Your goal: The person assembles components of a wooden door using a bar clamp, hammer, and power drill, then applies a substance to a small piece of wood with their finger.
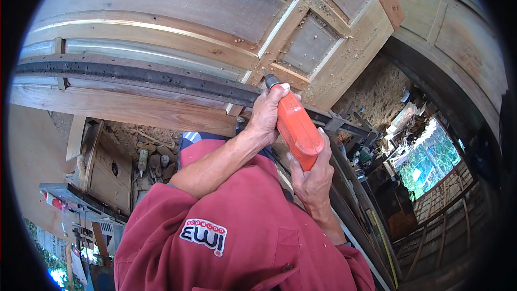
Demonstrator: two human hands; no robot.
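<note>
An orange power drill (296,124) is held between my two hands, its dark chuck (271,80) pointing away from me at a wooden panelled door (253,67). My left hand (266,110) wraps round the front of the drill body, just behind the chuck. Farther back, my right hand (314,175) grips the rear end of the drill. The bit meets or nearly meets the door frame where two rails join; I cannot tell whether it is in the wood. Wood chips lie scattered over the door's panels and frame.
A long dark metal bar (140,75) crosses the near part of the door. At the lower left stand a small wooden cabinet (110,170) and a bottle (142,161) among clutter. More panelled wood (458,48) leans at the right, above a sawdust-covered floor (371,89).
</note>
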